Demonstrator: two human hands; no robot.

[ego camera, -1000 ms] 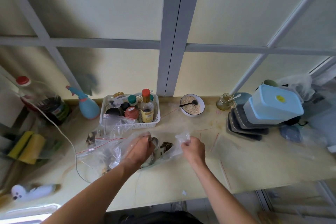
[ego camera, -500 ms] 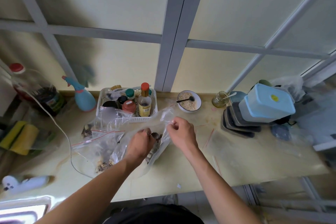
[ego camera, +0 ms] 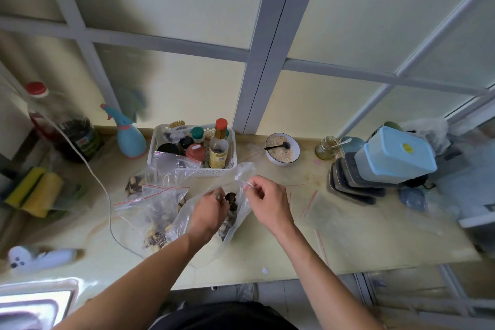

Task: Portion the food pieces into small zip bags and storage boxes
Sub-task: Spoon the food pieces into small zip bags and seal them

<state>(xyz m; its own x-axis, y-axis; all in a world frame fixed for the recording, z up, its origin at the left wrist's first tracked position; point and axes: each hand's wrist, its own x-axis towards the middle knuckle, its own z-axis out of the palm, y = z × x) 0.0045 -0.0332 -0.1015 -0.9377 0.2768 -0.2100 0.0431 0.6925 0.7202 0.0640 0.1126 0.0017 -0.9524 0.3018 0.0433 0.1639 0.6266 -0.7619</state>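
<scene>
A large clear plastic bag (ego camera: 235, 225) of dark and pale food pieces (ego camera: 231, 202) stands open on the counter's middle. My left hand (ego camera: 209, 213) reaches into its mouth, fingers curled around some pieces. My right hand (ego camera: 265, 201) pinches the bag's upper rim and holds it up. To the left lie several small zip bags (ego camera: 152, 201) with red seals, some holding food pieces. Empty zip bags (ego camera: 316, 211) lie flat to the right. Storage boxes (ego camera: 393, 158) with a pale blue lid sit stacked on dark lids at the right.
A white basket (ego camera: 233, 161) of condiment bottles stands behind the bags, a bowl of grains with a spoon (ego camera: 282, 149) and a small jar (ego camera: 325, 147) beside it. A blue spray bottle (ego camera: 128, 136), a big oil bottle (ego camera: 61, 126) and a white cable (ego camera: 107, 195) are on the left.
My right hand has moved left and lifted the bag's rim higher. My left hand stays in the bag's mouth. The view has shifted slightly.
</scene>
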